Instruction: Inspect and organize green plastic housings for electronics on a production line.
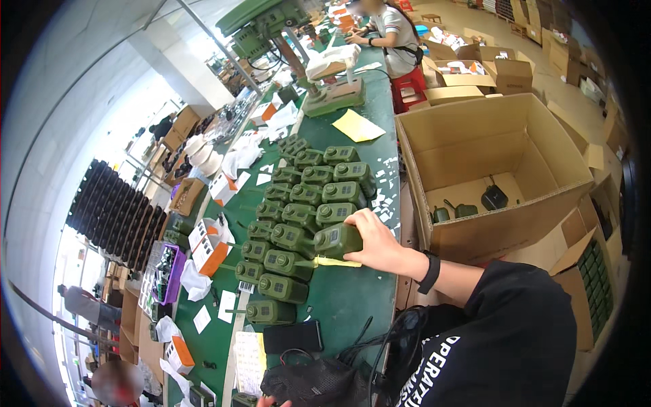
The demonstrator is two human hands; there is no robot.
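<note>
My right hand [374,243], with a black band on its wrist, grips a boxy olive-green handheld radio [337,240] by its right end. The held radio is at the right side of a block of similar green radios [285,287], which lie in rows on the green tabletop [352,298]. Short antennas stick out from some of them. Of my left hand [274,402], only fingertips show at the bottom edge, beside a black mesh bag [312,383]; whether they hold anything is hidden.
A large open carton [495,234] right of the table holds a few dark green devices. A green drill press [332,98] stands farther up the table. Small white scraps, a yellow sheet [358,126], orange-white boxes [207,247] and a black phone-like slab [293,337] lie about. Another person [397,37] sits beyond.
</note>
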